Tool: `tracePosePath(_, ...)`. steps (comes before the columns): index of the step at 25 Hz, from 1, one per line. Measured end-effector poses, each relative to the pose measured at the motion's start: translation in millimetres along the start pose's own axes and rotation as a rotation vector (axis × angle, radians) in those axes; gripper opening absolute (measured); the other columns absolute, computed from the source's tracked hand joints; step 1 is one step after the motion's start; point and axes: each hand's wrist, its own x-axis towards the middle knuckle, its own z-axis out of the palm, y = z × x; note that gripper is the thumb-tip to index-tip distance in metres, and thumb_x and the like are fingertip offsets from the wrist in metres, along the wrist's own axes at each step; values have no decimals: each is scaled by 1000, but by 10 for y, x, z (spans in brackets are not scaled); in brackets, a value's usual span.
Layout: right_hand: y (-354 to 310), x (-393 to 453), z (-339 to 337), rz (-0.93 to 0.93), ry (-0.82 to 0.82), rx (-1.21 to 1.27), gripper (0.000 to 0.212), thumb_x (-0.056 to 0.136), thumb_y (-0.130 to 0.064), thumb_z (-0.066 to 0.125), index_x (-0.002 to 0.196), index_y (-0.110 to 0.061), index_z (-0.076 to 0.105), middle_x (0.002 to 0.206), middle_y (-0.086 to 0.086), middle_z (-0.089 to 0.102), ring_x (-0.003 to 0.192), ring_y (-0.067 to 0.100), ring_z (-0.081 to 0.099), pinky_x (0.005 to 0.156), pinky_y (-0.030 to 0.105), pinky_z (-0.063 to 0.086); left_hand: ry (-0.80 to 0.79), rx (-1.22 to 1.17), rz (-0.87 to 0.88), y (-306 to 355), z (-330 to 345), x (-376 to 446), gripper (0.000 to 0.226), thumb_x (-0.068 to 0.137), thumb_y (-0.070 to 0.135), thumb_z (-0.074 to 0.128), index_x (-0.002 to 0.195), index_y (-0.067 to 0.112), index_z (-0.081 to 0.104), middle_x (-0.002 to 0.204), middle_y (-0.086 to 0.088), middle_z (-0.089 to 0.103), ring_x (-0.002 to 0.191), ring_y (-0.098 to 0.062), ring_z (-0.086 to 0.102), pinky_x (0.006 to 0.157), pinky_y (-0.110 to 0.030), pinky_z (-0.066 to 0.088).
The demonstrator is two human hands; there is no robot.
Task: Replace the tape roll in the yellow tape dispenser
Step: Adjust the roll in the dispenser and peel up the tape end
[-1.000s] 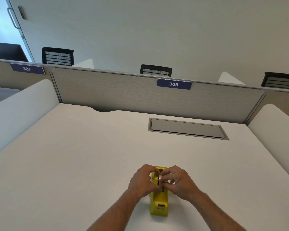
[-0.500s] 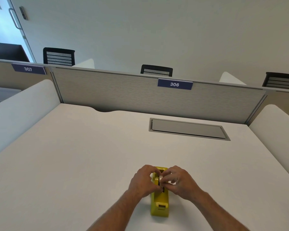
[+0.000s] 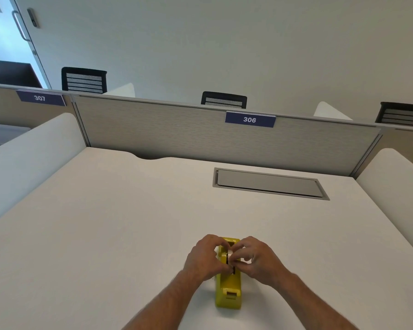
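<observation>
A yellow tape dispenser [image 3: 228, 290] stands on the white desk [image 3: 105, 234] near its front edge, cutter end toward me. My left hand [image 3: 204, 257] and my right hand [image 3: 258, 258] meet over the dispenser's far half, fingers curled in from both sides. Between the fingertips shows a small pale piece of the tape roll [image 3: 230, 253] sitting in the dispenser's slot. Both hands pinch at it; most of the roll is hidden by the fingers.
A grey flip-up cable hatch [image 3: 270, 183] is set into the desk at the back right. A grey partition [image 3: 177, 134] labelled 306 closes the far side, with white side dividers [image 3: 29, 158] left and right. Black chair backs rise behind.
Both hands stay over the dispenser's far half. The fingers have shifted slightly around the roll; the dispenser has not moved.
</observation>
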Motion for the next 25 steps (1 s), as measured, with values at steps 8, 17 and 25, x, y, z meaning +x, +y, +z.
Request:
tracePosePath(8, 22, 23, 3, 3, -6, 11, 16, 79, -34, 73, 95, -37, 75, 97, -16, 68, 90, 5, 56, 69, 33, 54, -3, -16, -15, -18, 1, 6, 56, 50, 41, 89, 99, 45, 62, 118, 22, 52, 101, -7, 57, 86, -34, 56)
tracePosePath(17, 17, 22, 27, -25, 31, -46, 16, 81, -39, 70, 96, -38, 73, 96, -16, 66, 88, -5, 48, 67, 22, 50, -6, 2, -15, -7, 3, 13, 58, 51, 43, 90, 101, 45, 60, 118, 22, 51, 102, -6, 57, 86, -32, 56)
tracePosePath(25, 4, -5, 12, -47, 40, -55, 11, 81, -33, 71, 91, -35, 73, 98, -14, 69, 88, -4, 49, 67, 26, 51, -4, 11, -12, 0, -1, 14, 59, 54, 42, 91, 105, 42, 62, 122, 19, 53, 105, -9, 57, 88, -33, 56)
